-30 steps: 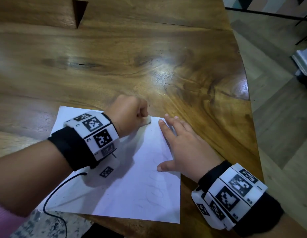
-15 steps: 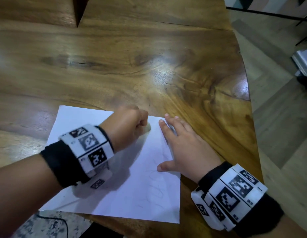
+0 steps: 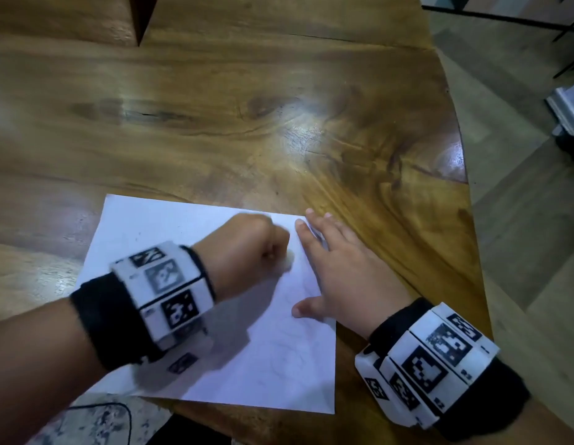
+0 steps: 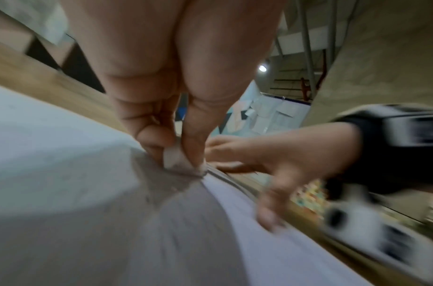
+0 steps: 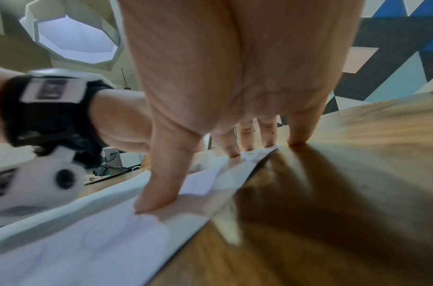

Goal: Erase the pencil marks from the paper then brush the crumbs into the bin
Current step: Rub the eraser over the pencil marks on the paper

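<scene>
My left hand (image 3: 244,248), pinching the eraser (image 4: 177,157), has slid back down the paper (image 3: 144,226) toward fainter marks, while my flat right hand (image 3: 340,271) pins it.

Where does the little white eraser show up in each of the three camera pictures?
Head: the eraser peeks out right of the left hand, mid-frame.
Left wrist: at centre, pinched by the fingertips, rubbing the paper.
Right wrist: blurred white bit behind the thumb, probably it.
Shared landmark: the right hand flat on the paper's edge.
</scene>
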Motion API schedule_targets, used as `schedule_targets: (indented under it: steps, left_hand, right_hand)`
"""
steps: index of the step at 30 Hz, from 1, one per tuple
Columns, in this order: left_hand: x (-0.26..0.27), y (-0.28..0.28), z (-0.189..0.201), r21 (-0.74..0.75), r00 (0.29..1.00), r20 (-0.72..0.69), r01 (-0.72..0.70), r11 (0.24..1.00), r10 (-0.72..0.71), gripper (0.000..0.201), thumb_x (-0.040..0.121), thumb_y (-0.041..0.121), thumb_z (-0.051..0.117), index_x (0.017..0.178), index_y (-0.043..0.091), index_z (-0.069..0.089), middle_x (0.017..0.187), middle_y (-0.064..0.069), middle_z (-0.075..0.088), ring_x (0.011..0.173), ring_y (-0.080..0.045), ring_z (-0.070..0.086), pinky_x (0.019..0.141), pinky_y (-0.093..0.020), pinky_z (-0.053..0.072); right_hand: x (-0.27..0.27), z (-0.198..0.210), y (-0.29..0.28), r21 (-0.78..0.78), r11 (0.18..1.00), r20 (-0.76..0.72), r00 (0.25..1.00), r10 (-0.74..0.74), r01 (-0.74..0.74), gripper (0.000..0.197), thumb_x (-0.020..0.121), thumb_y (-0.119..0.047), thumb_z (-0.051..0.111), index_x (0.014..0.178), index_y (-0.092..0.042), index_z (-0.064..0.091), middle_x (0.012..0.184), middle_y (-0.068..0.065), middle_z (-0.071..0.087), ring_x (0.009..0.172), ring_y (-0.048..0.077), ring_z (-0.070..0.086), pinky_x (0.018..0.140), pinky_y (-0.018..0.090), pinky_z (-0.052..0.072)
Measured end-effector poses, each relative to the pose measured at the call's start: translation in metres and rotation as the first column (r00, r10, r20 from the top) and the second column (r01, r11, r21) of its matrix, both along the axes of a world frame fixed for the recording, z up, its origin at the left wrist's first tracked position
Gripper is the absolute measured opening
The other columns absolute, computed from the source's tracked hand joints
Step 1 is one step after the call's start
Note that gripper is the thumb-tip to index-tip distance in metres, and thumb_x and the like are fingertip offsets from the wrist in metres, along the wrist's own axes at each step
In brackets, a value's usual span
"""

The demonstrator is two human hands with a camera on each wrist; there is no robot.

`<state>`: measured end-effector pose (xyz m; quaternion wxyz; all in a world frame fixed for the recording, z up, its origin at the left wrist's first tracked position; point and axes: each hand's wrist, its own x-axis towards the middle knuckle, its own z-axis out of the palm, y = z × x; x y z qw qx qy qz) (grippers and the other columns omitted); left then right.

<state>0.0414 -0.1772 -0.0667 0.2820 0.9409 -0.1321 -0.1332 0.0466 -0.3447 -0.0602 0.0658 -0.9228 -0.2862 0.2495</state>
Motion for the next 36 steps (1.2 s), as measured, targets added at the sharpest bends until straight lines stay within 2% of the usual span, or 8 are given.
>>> schedule_targets:
  steps: [4,9,11,15,21,24,31,36]
  left_hand:
    - [-0.011,0.004,0.003,0.037,0.992,-0.089,0.088,0.995,-0.084,0.016,0.074,0.018,0.067,0.060,0.015,0.059,0.065,-0.003,0.055,0.059,-0.018,0.045,0.051,-0.010,0.025]
    - [0.023,-0.002,0.002,0.040,0.996,0.031,-0.090,0.995,0.089,0.014,0.078,0.020,0.066,0.068,0.014,0.058,0.072,-0.003,0.054,0.066,-0.020,0.048,0.059,-0.024,0.029]
    - [0.003,0.001,-0.001,-0.016,0.997,0.075,0.011,1.000,-0.010,0.021,0.077,0.024,0.063,0.059,0.015,0.056,0.062,-0.003,0.051,0.058,-0.019,0.044,0.053,-0.021,0.023]
    - [-0.029,0.009,0.003,-0.046,0.977,-0.131,0.162,0.986,-0.167,0.024,0.070,0.036,0.053,0.057,0.016,0.057,0.061,0.001,0.051,0.054,-0.015,0.047,0.052,-0.012,0.030]
    - [0.017,-0.002,0.003,0.008,0.998,0.050,-0.043,0.999,0.042,0.012,0.077,0.020,0.065,0.071,0.010,0.062,0.072,-0.002,0.049,0.066,-0.018,0.044,0.054,-0.025,0.024]
    - [-0.012,0.001,0.000,-0.012,0.998,0.047,0.031,0.999,-0.030,0.024,0.075,0.027,0.056,0.055,0.016,0.052,0.060,0.000,0.045,0.053,-0.018,0.041,0.051,-0.025,0.029]
    - [-0.031,0.000,-0.004,0.047,1.000,0.003,-0.008,0.999,0.008,0.023,0.078,0.019,0.057,0.058,0.014,0.048,0.065,-0.002,0.045,0.056,-0.025,0.049,0.056,-0.036,0.046]
    - [-0.015,-0.002,0.011,0.076,0.995,-0.096,0.026,0.997,-0.019,0.005,0.073,0.016,0.064,0.068,0.014,0.064,0.072,-0.002,0.060,0.065,-0.018,0.049,0.056,-0.020,0.037]
  right_hand:
    - [0.000,0.000,0.000,0.005,1.000,0.001,1.000,-0.002,0.002,0.113,0.072,-0.059,0.067,0.149,-0.022,-0.007,0.157,-0.008,-0.016,0.144,0.013,-0.014,0.115,0.028,0.002]
    - [0.000,0.001,0.000,-0.006,1.000,-0.010,1.000,0.005,-0.005,0.112,0.074,-0.058,0.065,0.150,-0.022,-0.009,0.156,-0.007,-0.017,0.144,0.013,-0.015,0.115,0.028,0.000]
    - [0.001,0.001,0.000,-0.004,1.000,-0.011,1.000,0.000,0.000,0.112,0.074,-0.058,0.066,0.149,-0.022,-0.009,0.156,-0.008,-0.017,0.144,0.013,-0.015,0.115,0.028,0.000]
    - [0.001,-0.001,0.001,-0.006,1.000,-0.005,1.000,0.003,-0.003,0.114,0.072,-0.059,0.067,0.149,-0.021,-0.008,0.157,-0.006,-0.016,0.144,0.014,-0.014,0.117,0.029,0.002]
    - [0.001,0.001,0.001,0.000,1.000,-0.017,1.000,-0.003,0.003,0.112,0.074,-0.058,0.066,0.149,-0.022,-0.009,0.156,-0.008,-0.017,0.144,0.014,-0.014,0.116,0.029,0.001]
    - [0.001,0.000,0.001,0.005,1.000,-0.012,1.000,-0.007,0.007,0.113,0.073,-0.058,0.066,0.149,-0.022,-0.009,0.156,-0.007,-0.018,0.144,0.014,-0.015,0.116,0.028,0.000]
    - [-0.002,-0.004,-0.009,0.020,0.997,-0.040,0.996,-0.076,0.077,0.116,0.074,-0.055,0.067,0.148,-0.017,-0.013,0.153,-0.009,-0.029,0.140,0.009,-0.025,0.115,0.026,-0.008]
    - [-0.007,-0.006,-0.017,0.041,0.993,-0.087,0.991,-0.106,0.110,0.117,0.073,-0.055,0.068,0.148,-0.021,-0.014,0.151,-0.014,-0.028,0.135,0.001,-0.026,0.114,0.025,-0.011]
